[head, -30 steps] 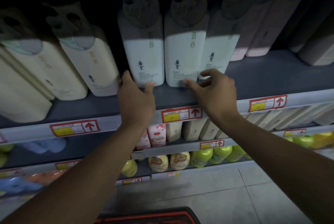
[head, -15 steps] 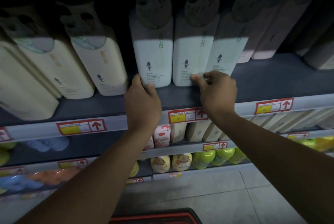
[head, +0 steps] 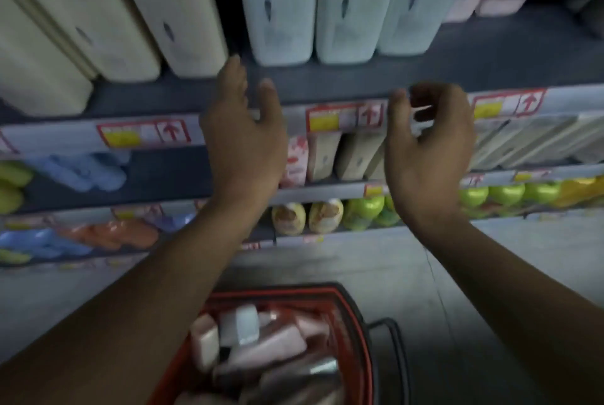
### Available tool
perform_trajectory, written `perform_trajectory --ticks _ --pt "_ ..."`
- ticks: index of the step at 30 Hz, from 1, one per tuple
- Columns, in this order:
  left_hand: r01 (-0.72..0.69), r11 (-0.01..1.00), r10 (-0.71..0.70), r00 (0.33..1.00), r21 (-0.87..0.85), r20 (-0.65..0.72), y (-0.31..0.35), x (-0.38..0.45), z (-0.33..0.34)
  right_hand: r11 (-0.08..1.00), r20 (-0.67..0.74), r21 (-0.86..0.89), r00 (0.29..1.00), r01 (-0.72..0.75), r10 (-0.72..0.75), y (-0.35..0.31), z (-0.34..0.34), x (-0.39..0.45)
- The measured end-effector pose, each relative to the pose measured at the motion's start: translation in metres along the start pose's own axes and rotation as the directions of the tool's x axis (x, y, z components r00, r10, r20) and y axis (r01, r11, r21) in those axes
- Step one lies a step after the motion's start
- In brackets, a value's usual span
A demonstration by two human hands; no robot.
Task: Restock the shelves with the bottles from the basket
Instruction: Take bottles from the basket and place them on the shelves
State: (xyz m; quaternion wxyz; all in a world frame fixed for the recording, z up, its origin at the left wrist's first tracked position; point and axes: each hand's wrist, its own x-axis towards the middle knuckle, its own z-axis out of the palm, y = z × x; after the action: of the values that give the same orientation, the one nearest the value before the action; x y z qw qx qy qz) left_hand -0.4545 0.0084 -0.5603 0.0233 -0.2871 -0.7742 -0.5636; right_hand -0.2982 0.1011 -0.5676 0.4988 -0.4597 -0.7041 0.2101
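A row of tall white bottles (head: 279, 9) stands on the dark upper shelf (head: 359, 77). My left hand (head: 243, 139) hovers in front of the shelf edge, fingers straight and spread, holding nothing. My right hand (head: 428, 146) hangs beside it with loosely curled fingers, also empty. Both hands are clear of the bottles. Below on the floor stands a red basket (head: 359, 323) with several pink and white bottles (head: 258, 349) lying in it.
Cream bottles (head: 130, 22) fill the upper shelf's left side. Red and yellow price tags (head: 143, 136) line the shelf edge. Lower shelves hold small cartons (head: 323, 156), green bottles (head: 506, 195) and blue packs (head: 81, 169). Grey tiled floor (head: 490, 274) lies to the right of the basket.
Both hands have let go of the white bottles and drawn back from the shelf. The view has tilted down, bringing the red basket into sight.
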Motion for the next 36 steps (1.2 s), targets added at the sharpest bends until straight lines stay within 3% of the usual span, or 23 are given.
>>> perform_trajectory --ticks 3,5,9,11,14,17,19,20,21,23,25,27,30,33,36 --pt "-0.077 0.993 0.078 0.997 -0.086 0.008 -0.038 -0.06 -0.025 0.999 0.119 -0.003 0.992 -0.045 0.045 0.031 -0.021 -0.071" --pt "-0.068 0.996 0.073 0.993 -0.065 0.088 -0.071 -0.109 -0.046 0.991 0.235 -0.044 0.963 -0.123 0.13 0.055 -0.036 -0.131" --pt "0.07 0.99 -0.097 0.966 0.119 0.24 -0.145 -0.204 -0.087 0.927 0.5 -0.257 0.784 -0.272 0.368 0.104 -0.064 -0.256" --pt "0.195 0.956 -0.254 0.924 0.217 0.287 -0.181 -0.246 -0.104 0.892 0.615 -0.348 0.648 -0.289 0.45 0.123 -0.076 -0.308" --pt "0.32 0.866 -0.461 0.808 0.385 0.366 -0.228 -0.302 -0.125 0.846 0.764 -0.469 0.362 -0.255 0.533 0.142 -0.087 -0.367" --pt "0.459 0.721 -0.68 0.613 0.518 0.403 -0.254 -0.347 -0.144 0.894 0.886 -0.433 0.128 -0.119 0.446 0.155 -0.085 -0.407" --pt "0.538 0.611 -0.789 0.472 0.581 0.392 -0.261 -0.366 -0.154 0.95 0.949 -0.304 -0.069 0.068 0.309 0.159 -0.078 -0.423" --pt "0.568 0.565 -0.825 0.418 0.598 0.382 -0.263 -0.374 -0.158 0.956 0.946 -0.246 -0.175 0.16 0.273 0.159 -0.074 -0.429" --pt "0.575 0.544 -0.839 0.394 0.611 0.376 -0.264 -0.379 -0.162 0.951 0.936 -0.205 -0.238 0.23 0.259 0.158 -0.071 -0.433" --pt "0.598 0.538 -0.843 0.384 0.594 0.376 -0.265 -0.388 -0.167 0.936 0.949 -0.178 -0.199 0.304 0.245 0.152 -0.065 -0.44" --pt "0.654 0.515 -0.856 0.356 0.554 0.375 -0.259 -0.389 -0.164 0.926 0.979 -0.161 -0.064 0.343 0.194 0.146 -0.06 -0.452" --pt "0.698 0.507 -0.855 0.332 0.506 0.398 -0.247 -0.388 -0.158 0.939 0.988 -0.157 0.054 0.305 0.147 0.143 -0.056 -0.465" --pt "0.71 0.552 -0.819 0.365 0.436 0.442 -0.228 -0.382 -0.158 0.969 0.981 -0.132 0.169 0.209 0.097 0.139 -0.059 -0.471" --pt "0.867 0.451 -0.857 0.353 0.212 0.375 -0.221 -0.365 -0.153 0.986 0.922 -0.166 0.354 0.002 0.155 0.136 -0.075 -0.457" --pt "0.89 0.436 -0.828 0.34 0.131 0.446 -0.207 -0.345 -0.134 0.869 0.72 -0.28 0.51 -0.407 0.471 0.119 -0.088 -0.428"
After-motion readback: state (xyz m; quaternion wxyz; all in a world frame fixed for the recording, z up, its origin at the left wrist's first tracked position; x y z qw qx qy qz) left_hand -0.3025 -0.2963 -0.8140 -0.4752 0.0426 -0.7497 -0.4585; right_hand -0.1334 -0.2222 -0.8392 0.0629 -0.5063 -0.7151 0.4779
